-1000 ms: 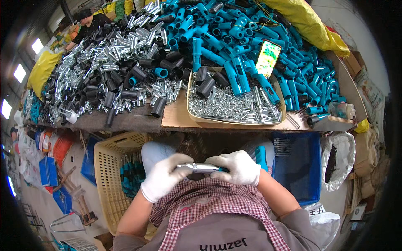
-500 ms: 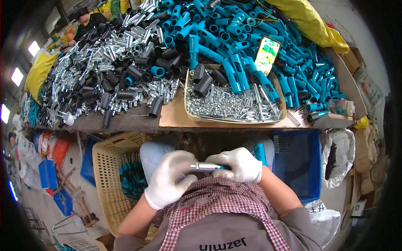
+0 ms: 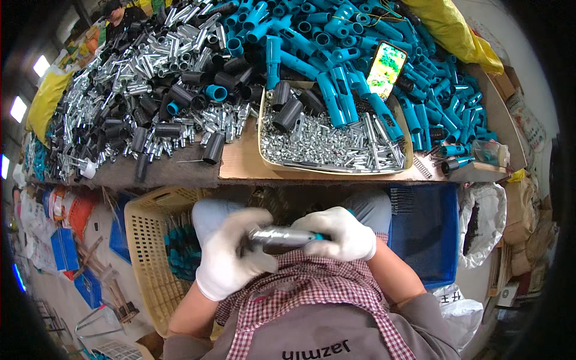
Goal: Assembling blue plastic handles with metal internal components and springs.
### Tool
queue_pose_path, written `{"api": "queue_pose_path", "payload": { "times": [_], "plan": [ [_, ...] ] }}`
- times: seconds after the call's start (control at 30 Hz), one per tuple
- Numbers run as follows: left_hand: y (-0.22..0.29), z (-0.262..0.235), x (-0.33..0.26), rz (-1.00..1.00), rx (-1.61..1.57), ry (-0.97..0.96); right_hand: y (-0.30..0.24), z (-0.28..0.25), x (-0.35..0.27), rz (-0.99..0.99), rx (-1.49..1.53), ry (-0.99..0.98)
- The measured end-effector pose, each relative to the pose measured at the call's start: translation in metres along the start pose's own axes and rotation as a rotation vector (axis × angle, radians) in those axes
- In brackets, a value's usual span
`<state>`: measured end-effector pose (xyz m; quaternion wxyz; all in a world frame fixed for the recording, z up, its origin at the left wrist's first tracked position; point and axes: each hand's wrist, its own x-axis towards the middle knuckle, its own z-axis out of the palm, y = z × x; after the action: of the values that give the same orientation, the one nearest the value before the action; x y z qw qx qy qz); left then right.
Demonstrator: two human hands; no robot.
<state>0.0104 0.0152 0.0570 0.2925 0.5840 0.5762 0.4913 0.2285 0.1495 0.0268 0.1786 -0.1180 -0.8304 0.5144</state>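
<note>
Cylinder (image 3: 279, 236), grey and silvery with a teal part at its right end, held nearly level above the lap of a checked apron (image 3: 318, 283), on the wearer's side of the near edge of the table (image 3: 180, 173); right hand (image 3: 339, 234), gloved white, pinches the teal end, the body of the piece projecting leftward from its fingers; left hand (image 3: 231, 252), also gloved, curls about the left end, fingers above and thumb below; motion blur there, so cannot tell whether it presses on the piece.

On the table: shallow tray (image 3: 261, 132) of small metal parts at the middle of the near edge; spring (image 3: 422, 169) by that edge, right of the tray; phone (image 3: 386, 69) at the tray's far right corner; teal tubes (image 3: 300, 65) heaped toward the far edge.
</note>
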Motion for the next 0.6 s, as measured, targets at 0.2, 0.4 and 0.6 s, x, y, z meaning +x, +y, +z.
{"api": "queue_pose_path", "payload": {
  "times": [0.2,0.4,0.6],
  "plan": [
    [0.024,-0.016,0.025,0.637,0.310,-0.450,0.006,-0.024,0.007,0.211,0.595,-0.668],
    [-0.030,-0.002,0.035,0.272,0.218,-0.421,-0.002,0.001,0.003,-0.213,0.916,0.254],
    [-0.060,-0.021,-0.032,0.171,0.324,-0.405,0.050,0.048,-0.006,0.316,1.280,1.070]
  ]
}}
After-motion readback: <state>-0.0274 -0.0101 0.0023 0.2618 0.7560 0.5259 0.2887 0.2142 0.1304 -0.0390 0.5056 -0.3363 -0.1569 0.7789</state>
